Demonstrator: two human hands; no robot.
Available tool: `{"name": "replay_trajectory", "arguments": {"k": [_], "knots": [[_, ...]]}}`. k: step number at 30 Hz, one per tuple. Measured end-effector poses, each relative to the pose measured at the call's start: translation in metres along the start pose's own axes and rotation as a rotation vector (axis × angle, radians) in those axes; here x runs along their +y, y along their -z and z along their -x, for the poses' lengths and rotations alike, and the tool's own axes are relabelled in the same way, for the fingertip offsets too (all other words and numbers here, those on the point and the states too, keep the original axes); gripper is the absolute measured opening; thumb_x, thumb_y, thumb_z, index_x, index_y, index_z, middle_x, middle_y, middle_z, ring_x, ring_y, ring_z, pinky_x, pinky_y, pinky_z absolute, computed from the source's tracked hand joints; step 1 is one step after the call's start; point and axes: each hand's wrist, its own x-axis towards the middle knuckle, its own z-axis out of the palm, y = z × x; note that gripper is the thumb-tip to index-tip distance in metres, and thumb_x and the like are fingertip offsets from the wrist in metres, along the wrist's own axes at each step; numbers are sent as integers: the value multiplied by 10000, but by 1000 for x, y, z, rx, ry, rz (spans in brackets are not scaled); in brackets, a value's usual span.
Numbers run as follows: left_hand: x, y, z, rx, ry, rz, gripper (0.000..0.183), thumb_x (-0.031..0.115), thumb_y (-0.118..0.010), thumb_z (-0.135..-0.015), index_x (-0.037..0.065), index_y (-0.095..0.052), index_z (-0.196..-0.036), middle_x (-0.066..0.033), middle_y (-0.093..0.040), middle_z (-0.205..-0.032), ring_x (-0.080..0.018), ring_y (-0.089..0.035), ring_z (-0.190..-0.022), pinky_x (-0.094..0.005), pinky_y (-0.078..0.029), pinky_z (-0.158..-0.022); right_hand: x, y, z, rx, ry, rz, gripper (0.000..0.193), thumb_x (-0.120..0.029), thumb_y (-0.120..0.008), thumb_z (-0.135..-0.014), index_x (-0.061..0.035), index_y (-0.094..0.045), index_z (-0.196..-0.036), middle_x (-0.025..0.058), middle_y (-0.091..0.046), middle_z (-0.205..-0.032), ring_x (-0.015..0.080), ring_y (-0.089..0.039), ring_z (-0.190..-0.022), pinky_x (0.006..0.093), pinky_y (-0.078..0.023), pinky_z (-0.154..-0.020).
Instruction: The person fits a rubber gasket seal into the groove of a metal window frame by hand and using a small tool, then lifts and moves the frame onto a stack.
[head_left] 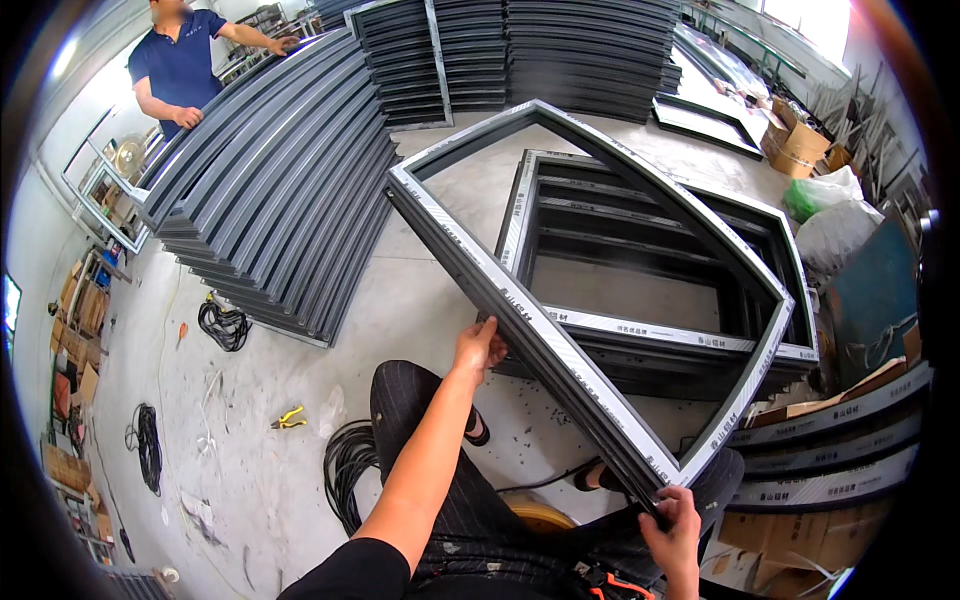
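Observation:
A rectangular window frame (545, 330), dark with a white printed film on its face, lies tilted across a stack of similar frames (640, 329). My left hand (478, 347) is closed on the outer edge of its near left side, fingers curled underneath. At the near corner my right hand (673, 527) grips the frame, thumb on top; its fingers are partly hidden. The frame's near corner hangs over my right knee, and its far end rests above the stack.
Tall stacks of dark profiles (290, 190) stand at left and back; a co-worker in blue (185, 60) touches the left one. Coiled black cable (350, 470) and yellow pliers (289, 418) lie on the floor. Film-wrapped profiles (830, 455) sit on cardboard at right.

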Motion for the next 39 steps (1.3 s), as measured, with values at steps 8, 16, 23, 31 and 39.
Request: {"name": "replay_trajectory", "arguments": {"k": [8, 16, 23, 31, 39], "knots": [[-20, 9, -2, -109, -21, -28, 269, 313, -618, -933, 50, -569, -908, -31, -579, -708, -150, -606, -616, -271, -512, -551, 39, 9, 28, 248, 145, 235, 206, 31, -659, -748, -3, -537, -910, 84, -536, -799, 159, -516, -659, 261, -435, -623], [-41, -2, 23, -122, -3, -23, 294, 302, -666, -902, 26, -583, -961, -51, -613, -769, -168, -622, -662, -290, -539, -591, 84, 4, 24, 327, 177, 93, 186, 57, -667, -751, 3, -608, -919, 138, -591, -842, 281, -583, -718, 326, -468, -652], [-63, -20, 60, -176, -4, -7, 266, 293, -640, -921, 32, -585, -915, -70, -616, -758, -172, -606, -626, -287, -537, -598, 93, -2, 21, 402, 294, 103, 156, 56, -681, -720, 7, -606, -848, 138, -588, -780, 279, -587, -714, 335, -458, -636], [-96, -39, 100, -197, 62, -38, 275, 308, -634, -924, 37, -589, -907, -56, -625, -745, -162, -609, -635, -275, -525, -601, 93, -2, 22, 417, 345, 119, 166, 52, -684, -707, -3, -608, -844, 149, -610, -783, 309, -612, -705, 352, -479, -624], [-109, -50, 128, -288, 147, -93, 306, 311, -663, -903, 23, -589, -973, -87, -644, -844, -188, -641, -775, -308, -558, -715, 95, 1, 20, 417, 396, 139, 165, 28, -696, -711, -9, -609, -846, 141, -618, -781, 306, -619, -695, 355, -487, -613]]}}
